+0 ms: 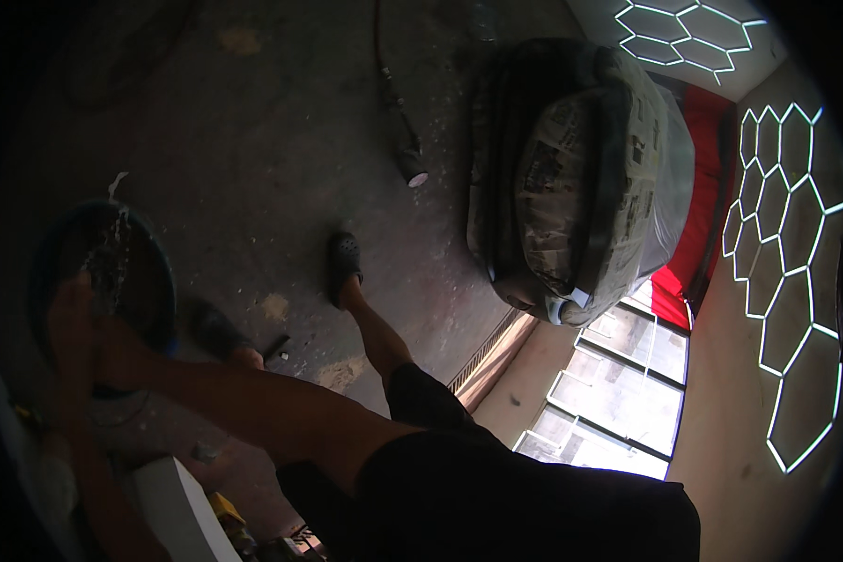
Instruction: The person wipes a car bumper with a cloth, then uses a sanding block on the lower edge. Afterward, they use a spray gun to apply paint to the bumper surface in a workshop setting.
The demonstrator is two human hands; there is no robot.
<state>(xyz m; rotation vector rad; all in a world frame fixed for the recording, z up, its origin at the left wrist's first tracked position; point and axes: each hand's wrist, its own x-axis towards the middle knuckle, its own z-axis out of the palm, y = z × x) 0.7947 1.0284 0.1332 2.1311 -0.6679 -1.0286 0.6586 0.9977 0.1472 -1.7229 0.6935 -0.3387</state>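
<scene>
At the left, both my hands are over a dark round tub (170, 281) on the floor. My left hand (71, 300) reaches over it from the lower left, close against my right hand (114, 354), whose arm stretches across from the black sleeve. Splashes of water (112, 253) show beside the hands, and one pale splash rises past the tub's far rim. The hands are dim and blurred, so their fingers cannot be made out. Whether anything is held between them is hidden.
A car (571, 178) masked with newspaper and plastic stands at right. A hose-fed tool (410, 169) lies on the floor. My feet wear dark clogs (345, 258). A white box (183, 506) is near, with a small black object (276, 348) by one foot. Hexagonal lights (787, 234) line the wall.
</scene>
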